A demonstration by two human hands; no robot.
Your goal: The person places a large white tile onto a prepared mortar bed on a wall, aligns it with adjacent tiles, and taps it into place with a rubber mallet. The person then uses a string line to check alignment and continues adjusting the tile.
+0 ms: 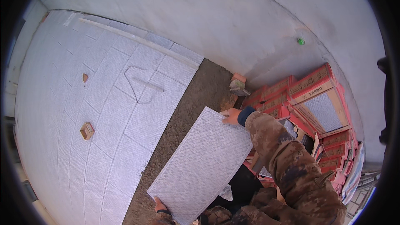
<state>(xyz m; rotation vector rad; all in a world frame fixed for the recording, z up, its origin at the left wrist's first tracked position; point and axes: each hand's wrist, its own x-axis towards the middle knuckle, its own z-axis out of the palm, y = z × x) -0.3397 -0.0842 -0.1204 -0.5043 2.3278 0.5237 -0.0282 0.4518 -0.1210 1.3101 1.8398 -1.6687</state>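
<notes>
A large light-grey textured floor tile point(202, 162) is held slantwise in front of my body. My right hand point(231, 116) grips its far corner, with the thumb side over the edge. Down at the near left edge, my left hand point(160, 205) is closed on the tile; part of that hand is hidden. Beneath and to the left of the tile runs a strip of dark, rough mortar point(185, 102). Along its left side lie rows of laid grey tiles point(143, 127).
Red cardboard tile boxes point(310, 85) are stacked at right against the grey wall point(250, 21). Brick pieces point(238, 84) sit by the wall. On the laid tiles are a bent metal rod point(131, 84), a small wooden box point(87, 131) and a long straight bar point(141, 41).
</notes>
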